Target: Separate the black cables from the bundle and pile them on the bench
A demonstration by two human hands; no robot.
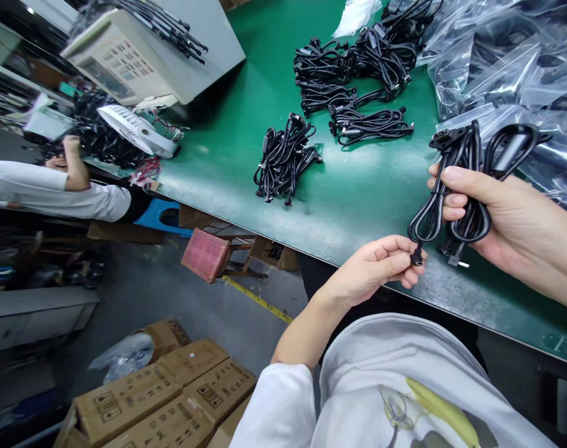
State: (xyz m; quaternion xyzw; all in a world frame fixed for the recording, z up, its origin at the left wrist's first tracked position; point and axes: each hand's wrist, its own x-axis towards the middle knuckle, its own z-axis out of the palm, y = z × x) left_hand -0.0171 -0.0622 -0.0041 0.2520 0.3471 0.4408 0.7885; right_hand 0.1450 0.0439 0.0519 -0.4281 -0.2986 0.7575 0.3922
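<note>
Coiled black cables (467, 186) are gripped in my right hand (511, 214), above the front part of the green table. Their loops stick out on both sides of the fingers, and connectors hang at the lower end. My left hand (381, 264) pinches one small black connector (416, 255) at the bottom of the nearest coil, close to the table edge. To the left lies a small pile of coiled cables (286, 158). Farther back, a bigger group of the same coils (353, 74) is spread out, one bundle (374, 124) lying at its front.
Clear plastic bags (507, 62) of cables fill the right back of the green table (358, 193). A beige machine (157, 56) and a white fan (132, 129) stand left. Another person (55, 186) works beyond. Cardboard boxes (171, 398) and a red stool (206, 255) are on the floor.
</note>
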